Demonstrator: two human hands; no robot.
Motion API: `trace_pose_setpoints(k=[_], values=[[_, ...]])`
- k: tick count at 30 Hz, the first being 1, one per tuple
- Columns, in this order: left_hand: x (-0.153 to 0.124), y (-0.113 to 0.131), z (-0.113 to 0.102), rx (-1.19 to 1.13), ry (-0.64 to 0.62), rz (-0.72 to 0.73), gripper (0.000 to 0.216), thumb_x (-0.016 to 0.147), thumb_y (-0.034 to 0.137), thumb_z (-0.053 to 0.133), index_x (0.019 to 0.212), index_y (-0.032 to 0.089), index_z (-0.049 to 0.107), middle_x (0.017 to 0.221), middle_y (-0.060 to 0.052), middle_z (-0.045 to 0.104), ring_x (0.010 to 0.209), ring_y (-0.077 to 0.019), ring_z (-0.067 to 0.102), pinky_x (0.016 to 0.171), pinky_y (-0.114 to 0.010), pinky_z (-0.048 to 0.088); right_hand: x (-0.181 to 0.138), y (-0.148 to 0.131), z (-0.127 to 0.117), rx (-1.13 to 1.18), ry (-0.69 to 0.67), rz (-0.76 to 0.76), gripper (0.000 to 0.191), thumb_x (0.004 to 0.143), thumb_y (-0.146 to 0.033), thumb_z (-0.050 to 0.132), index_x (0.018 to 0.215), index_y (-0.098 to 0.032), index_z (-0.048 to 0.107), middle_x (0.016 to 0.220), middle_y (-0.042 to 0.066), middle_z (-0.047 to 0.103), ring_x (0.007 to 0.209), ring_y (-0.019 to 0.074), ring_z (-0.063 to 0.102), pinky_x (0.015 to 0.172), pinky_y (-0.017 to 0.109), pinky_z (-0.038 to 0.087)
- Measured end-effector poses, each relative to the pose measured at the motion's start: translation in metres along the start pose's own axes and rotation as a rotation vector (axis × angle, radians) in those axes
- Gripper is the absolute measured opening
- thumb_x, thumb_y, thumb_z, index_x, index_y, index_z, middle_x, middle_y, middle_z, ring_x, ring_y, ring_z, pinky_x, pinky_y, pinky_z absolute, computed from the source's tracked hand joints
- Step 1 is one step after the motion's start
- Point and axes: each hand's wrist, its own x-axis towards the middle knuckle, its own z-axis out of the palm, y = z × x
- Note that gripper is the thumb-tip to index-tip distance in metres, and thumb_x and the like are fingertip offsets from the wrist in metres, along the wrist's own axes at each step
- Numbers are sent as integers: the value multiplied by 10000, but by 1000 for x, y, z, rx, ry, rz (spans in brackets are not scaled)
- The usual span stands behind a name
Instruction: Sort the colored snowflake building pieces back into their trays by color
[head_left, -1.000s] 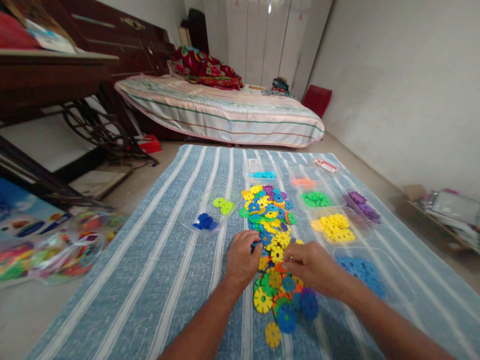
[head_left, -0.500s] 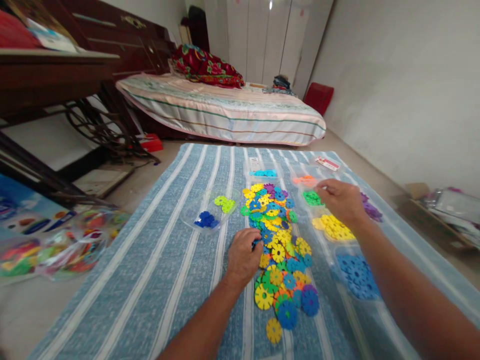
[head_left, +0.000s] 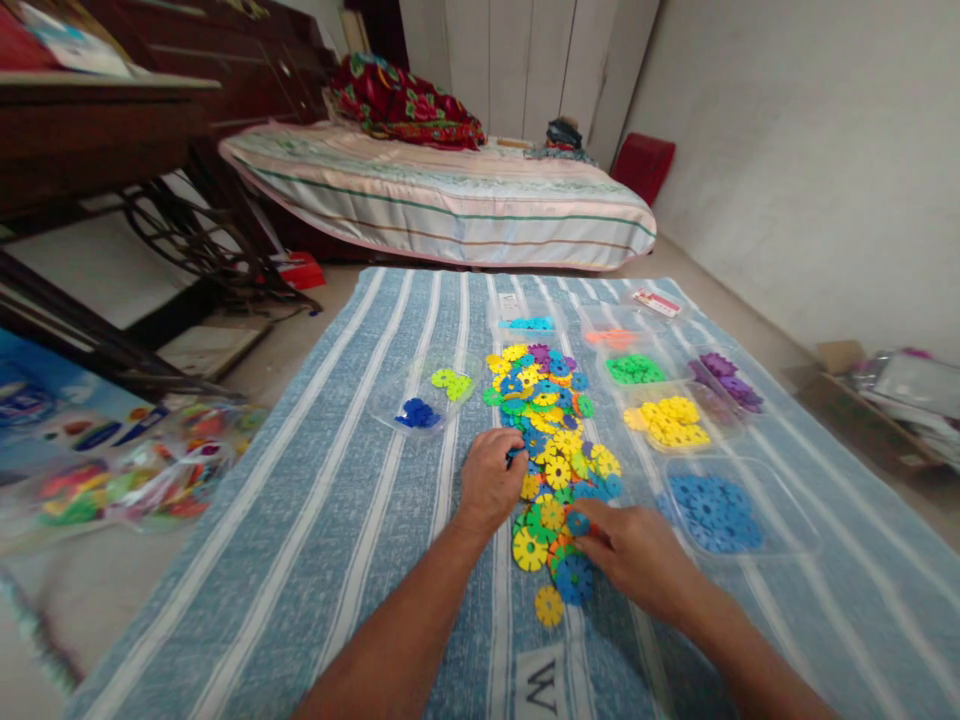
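A long heap of notched plastic snowflake discs [head_left: 557, 472] in yellow, blue, green, orange and purple runs down the cloth. My left hand [head_left: 491, 478] rests at the heap's left edge, fingers curled around a dark blue disc [head_left: 514, 456] that shows only in part. On the near right side of the heap, my right hand [head_left: 634, 552] has thumb and forefinger closed on a small blue disc [head_left: 577, 523]. A larger blue disc [head_left: 574, 580] and a yellow disc [head_left: 549, 605] lie just below the fingers.
Clear boxes on the right hold blue discs [head_left: 716, 512], yellow discs [head_left: 673, 422], green discs [head_left: 635, 369], purple discs [head_left: 731, 381] and orange discs [head_left: 610, 338]. A box with light blue discs [head_left: 529, 323] stands behind the heap. Left is a clear tray [head_left: 390, 398] with dark blue and lime discs.
My right hand has moved from above the green box, down and left to the heap, and now pinches a small blue disc. My left hand stays beside the heap. The view has tilted down slightly.
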Motion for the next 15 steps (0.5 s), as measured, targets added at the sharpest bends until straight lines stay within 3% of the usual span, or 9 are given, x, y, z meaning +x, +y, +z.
trace_pose_setpoints(k=[7,15], values=[[1,-1,1,14,0,-2,121,748,141,547,795,225,619,968,-26,676,974,-196,583,910,-379,458,-3,0,12,-85,54,-40,250,902,-300,425,1020,-242,638,823,32,719,698,168,659,563,225,335],[1,-3,1,5,8,17,97,748,151,551,791,217,608,957,-30,680,956,-198,585,904,-375,457,-5,10,13,127,216,-57,310,924,-310,368,834,-211,648,726,16,678,646,142,620,591,220,365]])
